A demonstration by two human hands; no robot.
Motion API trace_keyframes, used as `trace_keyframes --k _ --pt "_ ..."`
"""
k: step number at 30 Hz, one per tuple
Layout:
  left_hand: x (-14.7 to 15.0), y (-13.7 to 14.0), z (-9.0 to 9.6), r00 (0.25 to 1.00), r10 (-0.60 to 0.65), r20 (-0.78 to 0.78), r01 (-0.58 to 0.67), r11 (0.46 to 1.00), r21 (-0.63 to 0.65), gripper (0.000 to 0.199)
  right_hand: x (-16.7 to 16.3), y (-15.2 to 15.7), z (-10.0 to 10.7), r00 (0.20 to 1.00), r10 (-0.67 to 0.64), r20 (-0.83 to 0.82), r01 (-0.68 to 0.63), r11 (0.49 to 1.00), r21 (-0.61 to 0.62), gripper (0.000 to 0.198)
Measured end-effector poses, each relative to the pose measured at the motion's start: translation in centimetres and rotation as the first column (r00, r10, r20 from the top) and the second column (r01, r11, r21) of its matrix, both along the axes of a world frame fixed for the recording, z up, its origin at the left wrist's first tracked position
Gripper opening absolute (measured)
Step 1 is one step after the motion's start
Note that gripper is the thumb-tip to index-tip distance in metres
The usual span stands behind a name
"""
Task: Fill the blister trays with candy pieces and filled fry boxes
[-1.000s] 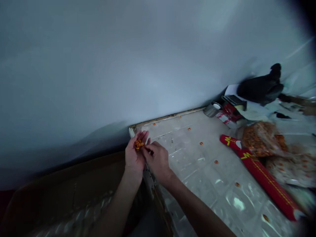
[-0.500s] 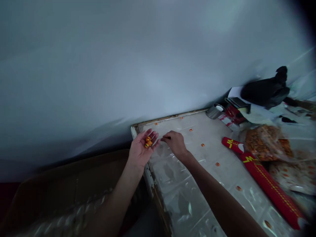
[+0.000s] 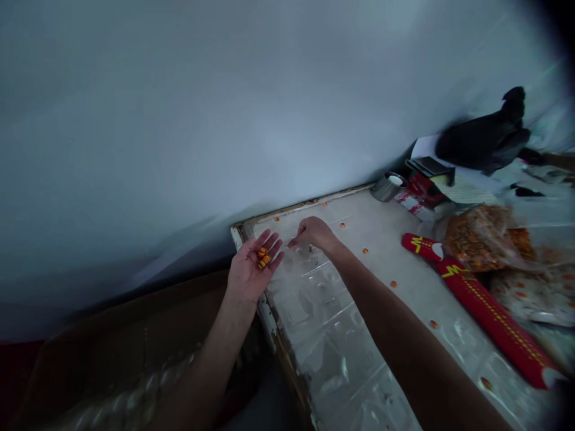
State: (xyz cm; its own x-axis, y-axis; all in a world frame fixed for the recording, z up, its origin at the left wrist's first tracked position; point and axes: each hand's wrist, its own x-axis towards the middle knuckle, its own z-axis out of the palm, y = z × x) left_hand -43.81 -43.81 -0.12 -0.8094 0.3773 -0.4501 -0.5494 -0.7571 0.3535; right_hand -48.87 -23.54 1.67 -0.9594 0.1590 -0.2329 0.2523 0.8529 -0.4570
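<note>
My left hand [image 3: 250, 268] is turned palm up over the table's corner, fingers spread and slightly curled. A few small orange-and-yellow pieces [image 3: 263, 257] with dark stripes, like tiny burgers, lie in its palm. Just right of it, my right hand [image 3: 312, 233] points down in a pinch at the clear plastic sheet [image 3: 332, 311] with moulded hollows. A small reddish-orange bit shows at its fingertips, mostly hidden. Similar orange pieces [image 3: 365, 251] lie spaced in a row along the sheet, with others [image 3: 277, 219] near the back edge.
A red strip with yellow marks [image 3: 489, 317] lies on the right, beside plastic bags of orange pieces [image 3: 478, 236]. A metal can [image 3: 387, 187], papers and a black bag [image 3: 487, 140] stand behind. A cardboard box [image 3: 103, 335] holding clear plastic is at lower left.
My right hand has moved slightly away from my left fingers and lowered its fingertips to the plastic sheet. My left hand still holds its pieces, and the camera view has shifted a little.
</note>
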Motion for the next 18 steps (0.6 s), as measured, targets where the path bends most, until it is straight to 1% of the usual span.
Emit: trace_keyframes --k 1,2,3,4,5,6,7,8,9,10,11,13,14,15,16,17,18 --pt "0.2 0.0 0.1 1.0 -0.005 -0.006 0.005 1.0 -0.014 0.032 0.9 -0.3 0.4 0.996 0.018 -0.089 -0.028 0.993 -0.111 0.023" --pt "0.3 0.0 0.2 1.0 -0.011 -0.011 0.011 1.0 -0.026 0.032 2.0 -0.8 0.7 0.981 0.039 -0.191 -0.083 0.969 -0.231 0.021" --pt "0.5 0.2 0.3 1.0 -0.02 -0.015 0.019 0.999 -0.033 0.031 3.3 -1.4 1.1 0.955 0.066 -0.291 -0.165 0.929 -0.331 0.019" --pt "0.7 0.4 0.4 0.999 -0.034 -0.016 0.034 0.999 -0.036 0.031 4.7 -2.2 1.4 0.922 0.102 -0.373 -0.254 0.887 -0.386 0.017" --pt "1.0 0.7 0.6 0.998 -0.054 -0.013 0.054 0.998 -0.034 0.031 6.0 -2.9 1.7 0.891 0.146 -0.429 -0.33 0.858 -0.393 0.016" --pt "1.3 1.0 0.8 0.997 -0.077 -0.006 0.077 0.997 -0.03 0.03 7.1 -3.6 1.9 0.868 0.185 -0.46 -0.377 0.848 -0.371 0.016" --pt "1.7 1.3 1.0 0.995 -0.102 0.004 0.102 0.994 -0.028 0.03 8.1 -4.2 2.0 0.862 0.207 -0.463 -0.391 0.853 -0.347 0.019" --pt "2.1 1.6 1.1 0.992 -0.129 0.01 0.129 0.991 -0.028 0.029 8.8 -4.4 1.9 0.876 0.192 -0.442 -0.365 0.864 -0.347 0.021" --pt "2.6 1.8 1.2 0.987 -0.161 0.006 0.161 0.986 -0.033 0.026 9.3 -4.5 1.7 0.906 0.141 -0.4 -0.307 0.869 -0.388 0.021" --pt "3.2 2.0 1.3 0.982 -0.19 -0.005 0.189 0.981 -0.044 0.023 9.6 -4.2 1.4 0.936 0.062 -0.347 -0.23 0.854 -0.466 0.019" --pt "3.7 2.1 1.3 0.977 -0.214 -0.022 0.213 0.975 -0.058 0.018 9.9 -3.8 1.0 0.958 -0.025 -0.287 -0.148 0.812 -0.564 0.018" --pt "4.7 2.2 1.2 0.964 -0.261 -0.056 0.253 0.961 -0.115 0.013 10.5 -2.6 0.2 0.971 -0.156 -0.181 -0.028 0.677 -0.735 0.016" --pt "5.1 2.2 1.0 0.959 -0.274 -0.068 0.261 0.952 -0.159 0.015 10.8 -2.1 -0.2 0.971 -0.191 -0.147 0.003 0.619 -0.786 0.017" --pt "5.5 2.2 0.9 0.957 -0.28 -0.076 0.259 0.943 -0.206 0.016 11.2 -1.7 -0.5 0.968 -0.215 -0.129 0.021 0.584 -0.811 0.017" --pt "5.8 2.3 0.7 0.957 -0.28 -0.08 0.252 0.935 -0.251 0.016 11.6 -1.4 -0.6 0.963 -0.236 -0.129 0.033 0.58 -0.814 0.017" --pt "6.2 2.5 0.5 0.957 -0.278 -0.088 0.242 0.926 -0.29 0.017 12.1 -1.3 -0.6 0.955 -0.259 -0.146 0.042 0.603 -0.796 0.017" --pt "6.5 2.7 0.3 0.957 -0.273 -0.096 0.23 0.918 -0.323 0.016 12.6 -1.4 -0.6 0.942 -0.284 -0.181 0.049 0.647 -0.761 0.016"
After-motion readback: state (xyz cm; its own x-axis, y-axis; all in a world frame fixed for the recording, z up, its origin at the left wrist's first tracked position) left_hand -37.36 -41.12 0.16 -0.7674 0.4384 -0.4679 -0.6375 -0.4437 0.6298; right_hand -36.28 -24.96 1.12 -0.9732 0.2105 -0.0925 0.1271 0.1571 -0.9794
